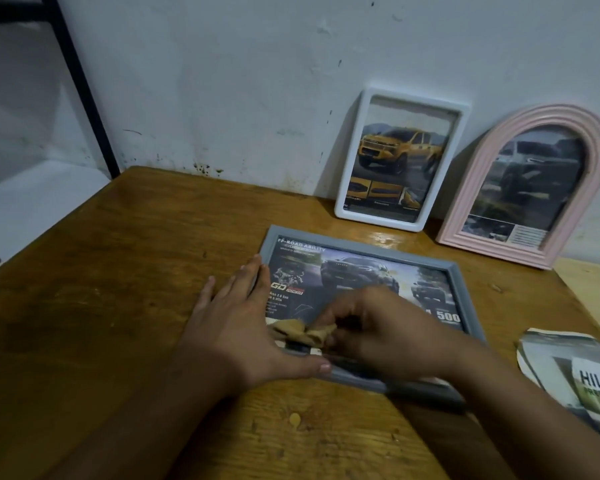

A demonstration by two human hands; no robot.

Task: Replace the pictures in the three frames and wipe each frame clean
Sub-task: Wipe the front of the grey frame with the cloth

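The right hand (378, 327) has its fingers curled together around a small tan cloth (303, 332), which is crumpled and pressed on the glass of the grey frame (459, 289) near its front left corner; the fingertips pinch the cloth, so the hand is closed on it. The left hand (243, 327) lies flat and spread, holding nothing; its fingers rest along the left edge of the grey frame and its thumb lies against the front edge, so the hand holds the frame in place from the corner.

The grey frame lies flat on the wooden table (101, 289), face up, in the middle of the view; inside it is a dark picture of cars with white text, partly hidden by the two hands.

Behind it, two more frames stand tilted against the white wall (222, 81); the white frame (350, 168) is rectangular and shows a yellow pickup truck; the pink frame (482, 174), arched at the top, stands just to the right of it and shows a dark, blurred vehicle; the two frames are near each other but apart.

At the right edge of the table lies a small pile of loose printed papers (575, 368), well apart from the hands; the top sheet carries letters that are cut by the border of the view.
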